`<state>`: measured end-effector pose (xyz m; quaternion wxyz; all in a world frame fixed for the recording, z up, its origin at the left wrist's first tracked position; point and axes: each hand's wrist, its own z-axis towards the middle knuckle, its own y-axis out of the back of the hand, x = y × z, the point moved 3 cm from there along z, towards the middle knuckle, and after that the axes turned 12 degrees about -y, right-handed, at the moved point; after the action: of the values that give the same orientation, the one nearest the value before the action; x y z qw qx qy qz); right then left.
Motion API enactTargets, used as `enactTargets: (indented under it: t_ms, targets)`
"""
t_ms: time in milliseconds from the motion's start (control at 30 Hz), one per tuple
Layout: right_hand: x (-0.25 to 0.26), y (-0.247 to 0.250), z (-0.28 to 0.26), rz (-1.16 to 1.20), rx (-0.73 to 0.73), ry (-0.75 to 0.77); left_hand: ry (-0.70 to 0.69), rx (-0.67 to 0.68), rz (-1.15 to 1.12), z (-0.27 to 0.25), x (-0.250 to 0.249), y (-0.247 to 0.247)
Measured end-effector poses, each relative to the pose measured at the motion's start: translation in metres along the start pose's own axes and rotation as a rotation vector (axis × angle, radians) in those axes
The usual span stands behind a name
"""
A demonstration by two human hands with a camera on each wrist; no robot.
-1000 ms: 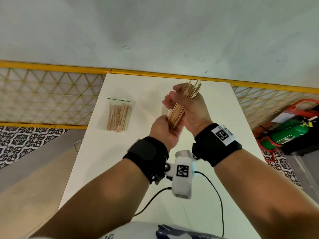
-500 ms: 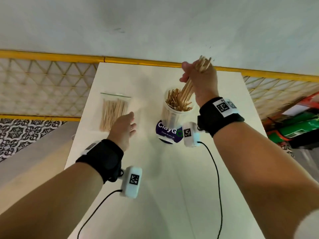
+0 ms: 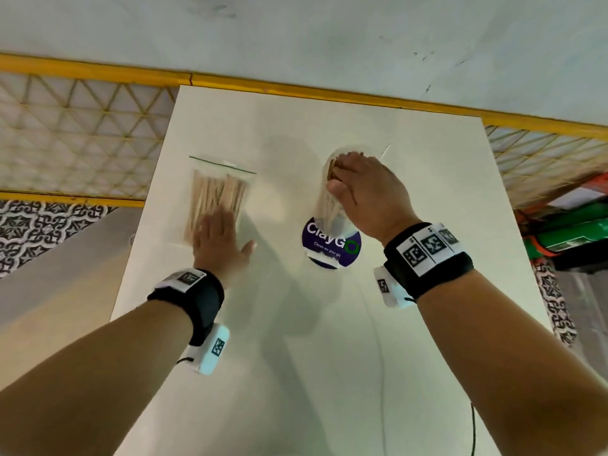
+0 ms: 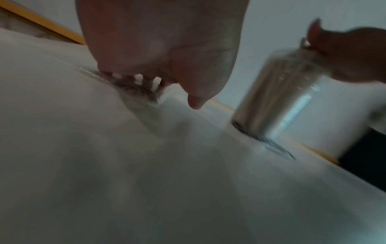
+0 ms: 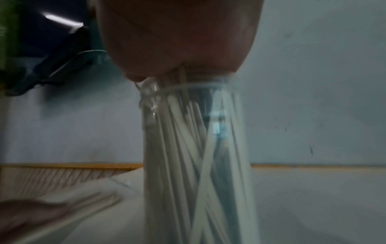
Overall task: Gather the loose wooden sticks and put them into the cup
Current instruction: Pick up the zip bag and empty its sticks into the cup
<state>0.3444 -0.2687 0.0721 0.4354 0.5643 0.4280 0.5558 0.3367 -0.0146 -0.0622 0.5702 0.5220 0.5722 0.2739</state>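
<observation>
A clear plastic cup [image 3: 325, 205] full of wooden sticks [image 5: 177, 132] stands on the white table [image 3: 296, 357], right of centre. My right hand [image 3: 362, 189] sits on the cup mouth, its fingers curled over the stick tops; the palm [image 5: 179, 36] covers the rim. To the left lies a clear zip bag [image 3: 217, 192] with more sticks inside. My left hand [image 3: 214, 235] rests flat on the bag's near end with straight fingers. The left wrist view shows those fingertips [image 4: 133, 82] pressing the bag, with the cup [image 4: 282, 92] off to the right.
A round purple "ClayGo" sticker [image 3: 330, 245] lies under the cup. A thin pale streak [image 3: 385, 151] shows just beyond the cup. Yellow-railed mesh [image 3: 82, 136] borders the table's far and left sides. A red and green object [image 3: 575, 225] stands off the right edge. A cable [image 3: 381, 357] trails towards me.
My right hand has lowered its bundle of sticks into the cup. My left hand has let go of the bundle, moved left and come down flat on the bag.
</observation>
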Motion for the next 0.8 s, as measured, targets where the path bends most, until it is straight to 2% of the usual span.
enactTargets:
  t_ms: [67, 133, 200, 233, 300, 400, 467, 533, 667, 800]
  targets:
    - [0.001, 0.005, 0.004, 0.037, -0.049, -0.036, -0.136, 0.035, 0.025, -0.026, -0.009, -0.011]
    - [0.004, 0.005, 0.007, 0.06, -0.092, -0.029, -0.437, 0.042, 0.031, -0.056, -0.018, -0.017]
    - [0.006, -0.004, 0.004, -0.066, 0.032, -0.002, -0.719, 0.021, 0.053, -0.079, -0.017, -0.018]
    - [0.007, -0.007, 0.0, -0.113, 0.061, 0.008, -0.781, -0.003, 0.065, -0.084, -0.013, -0.014]
    - [0.008, -0.001, -0.009, -0.076, -0.042, 0.012, -0.739, -0.061, 0.058, -0.082, -0.009, -0.007]
    - [0.008, 0.021, -0.033, 0.166, -0.414, 0.024, -0.593, -0.097, 0.012, -0.074, -0.025, 0.001]
    - [0.008, 0.023, -0.055, 0.299, -0.535, 0.044, -0.571, -0.063, 0.032, -0.072, -0.051, -0.001]
    - [0.007, 0.01, -0.075, 0.361, -0.488, 0.034, -0.492, 0.019, 0.09, -0.069, -0.078, -0.01]
    - [-0.009, -0.028, -0.114, 0.402, -0.237, -0.091, -0.29, 0.127, 0.213, -0.068, -0.107, -0.03]
    - [-0.023, -0.054, -0.149, 0.473, -0.018, -0.283, -0.283, 0.187, 0.335, -0.073, -0.122, -0.034]
